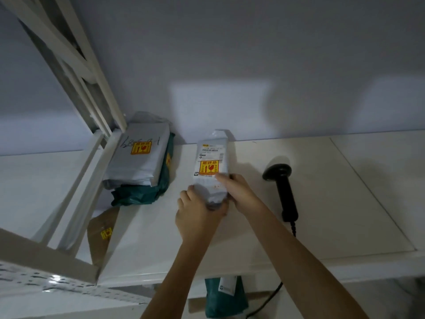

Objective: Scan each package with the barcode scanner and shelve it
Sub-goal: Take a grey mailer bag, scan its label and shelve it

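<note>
On the far left a grey package (138, 157) lies on a green one (147, 192), against the white shelf post (92, 93). In the middle, the left hand (197, 215) grips the near end of a white package (210, 164); the right hand (239, 189) holds its right edge. To the right the barcode scanner (281, 187) lies on the shelf (345, 203), with open room beyond.

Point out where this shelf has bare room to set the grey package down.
Bare patches: between the held grey package and the barcode scanner; right of the scanner, out to the shelf edge; and in front of both hands. Crowded: the left, where a grey parcel tops a green one beside the upright.
</note>
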Demonstrator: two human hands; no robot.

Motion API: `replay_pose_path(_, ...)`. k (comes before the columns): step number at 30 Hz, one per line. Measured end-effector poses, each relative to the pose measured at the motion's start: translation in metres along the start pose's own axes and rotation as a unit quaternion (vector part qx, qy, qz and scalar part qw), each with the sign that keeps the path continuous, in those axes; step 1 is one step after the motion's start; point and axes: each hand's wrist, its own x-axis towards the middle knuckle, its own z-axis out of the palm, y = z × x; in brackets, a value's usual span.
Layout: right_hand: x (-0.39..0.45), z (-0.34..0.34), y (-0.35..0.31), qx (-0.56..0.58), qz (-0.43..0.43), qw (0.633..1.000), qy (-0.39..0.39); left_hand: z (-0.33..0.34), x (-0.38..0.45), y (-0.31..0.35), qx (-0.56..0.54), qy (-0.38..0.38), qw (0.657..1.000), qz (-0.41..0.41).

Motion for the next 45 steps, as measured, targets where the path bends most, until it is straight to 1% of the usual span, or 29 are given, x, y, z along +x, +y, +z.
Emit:
replay_pose_path(2,-0.011,-0.017,0.001,0.021,-0.019,1.000,-0.009,-0.003,-0.005,-0.002,-0.031,-0.058,0.997,0.029)
replay_pose_path(3,-0.016,-0.025,0.001,0.028,-0.028,0.999,-0.013,-0.007,-0.002,-0.001,-0.072,-0.088,0.993,0.016)
replay_pose_path(4,-0.021,-0.032,0.000,0.033,-0.036,0.999,-0.015,-0.012,0.004,0.001,-0.138,-0.115,0.984,-0.014)
replay_pose_path(6,-0.030,-0.044,-0.002,0.032,-0.053,0.998,-0.024,-0.022,0.020,0.009,-0.296,-0.157,0.940,-0.064)
replay_pose_path(7,-0.035,-0.049,-0.003,0.030,-0.059,0.997,-0.036,-0.024,0.028,0.014,-0.351,-0.181,0.916,-0.062)
replay_pose_path(9,-0.046,-0.057,-0.005,0.025,-0.071,0.995,-0.065,-0.025,0.040,0.021,-0.417,-0.213,0.883,-0.037)
replay_pose_path(13,-0.062,-0.071,-0.014,-0.019,-0.091,0.990,-0.102,-0.018,0.045,0.029,-0.492,-0.227,0.839,-0.056)
replay_pose_path(14,-0.065,-0.073,-0.017,-0.053,-0.108,0.989,-0.089,-0.015,0.045,0.030,-0.504,-0.229,0.831,-0.057)
replay_pose_path(15,-0.068,-0.076,-0.019,-0.098,-0.138,0.984,-0.049,-0.013,0.045,0.032,-0.515,-0.231,0.823,-0.058)
replay_pose_path(16,-0.069,-0.080,-0.020,-0.147,-0.183,0.972,0.025,-0.011,0.044,0.032,-0.522,-0.232,0.819,-0.058)
replay_pose_path(17,-0.070,-0.085,-0.022,-0.190,-0.239,0.945,0.119,-0.009,0.044,0.033,-0.522,-0.231,0.819,-0.059)
replay_pose_path(18,-0.069,-0.094,-0.023,-0.224,-0.288,0.910,0.197,-0.008,0.045,0.033,-0.518,-0.228,0.822,-0.058)
replay_pose_path(19,-0.067,-0.103,-0.023,-0.256,-0.303,0.885,0.242,-0.007,0.045,0.034,-0.513,-0.226,0.826,-0.057)
replay_pose_path(20,-0.063,-0.112,-0.022,-0.299,-0.273,0.876,0.261,-0.005,0.046,0.034,-0.509,-0.223,0.829,-0.058)
replay_pose_path(21,-0.057,-0.120,-0.019,-0.348,-0.205,0.879,0.255,-0.004,0.047,0.035,-0.506,-0.223,0.831,-0.060)
replay_pose_path(22,-0.051,-0.126,-0.016,-0.384,-0.126,0.884,0.233,-0.003,0.048,0.035,-0.504,-0.222,0.833,-0.062)
replay_pose_path(23,-0.046,-0.128,-0.011,-0.393,-0.061,0.894,0.205,-0.002,0.049,0.035,-0.500,-0.222,0.835,-0.063)
replay_pose_path(24,-0.042,-0.129,-0.007,-0.374,-0.018,0.910,0.179,0.000,0.050,0.035,-0.497,-0.221,0.837,-0.063)
replay_pose_path(27,-0.031,-0.127,-0.004,-0.267,0.037,0.952,0.148,0.003,0.053,0.036,-0.489,-0.222,0.841,-0.064)
replay_pose_path(29,-0.026,-0.128,-0.009,-0.153,0.097,0.974,0.138,0.004,0.054,0.037,-0.487,-0.223,0.842,-0.068)
replay_pose_path(31,-0.027,-0.127,-0.014,-0.038,0.129,0.982,0.132,0.006,0.056,0.039,-0.485,-0.222,0.843,-0.074)
replay_pose_path(32,-0.030,-0.125,-0.016,-0.003,0.119,0.983,0.137,0.007,0.057,0.039,-0.485,-0.220,0.843,-0.075)
replay_pose_path(34,-0.041,-0.120,-0.022,0.025,0.061,0.986,0.151,0.008,0.059,0.038,-0.489,-0.216,0.842,-0.075)
replay_pose_path(37,-0.072,-0.107,-0.036,0.032,-0.055,0.986,0.152,0.010,0.060,0.038,-0.498,-0.206,0.839,-0.079)
replay_pose_path(39,-0.091,-0.092,-0.047,0.017,-0.105,0.985,0.133,0.013,0.060,0.041,-0.500,-0.200,0.839,-0.082)
replay_pose_path(42,-0.108,-0.064,-0.058,-0.011,-0.145,0.985,0.096,0.017,0.058,0.045,-0.513,-0.194,0.832,-0.081)
replay_pose_path(45,-0.111,-0.041,-0.058,-0.022,-0.160,0.983,0.092,0.021,0.056,0.049,-0.528,-0.189,0.824,-0.077)
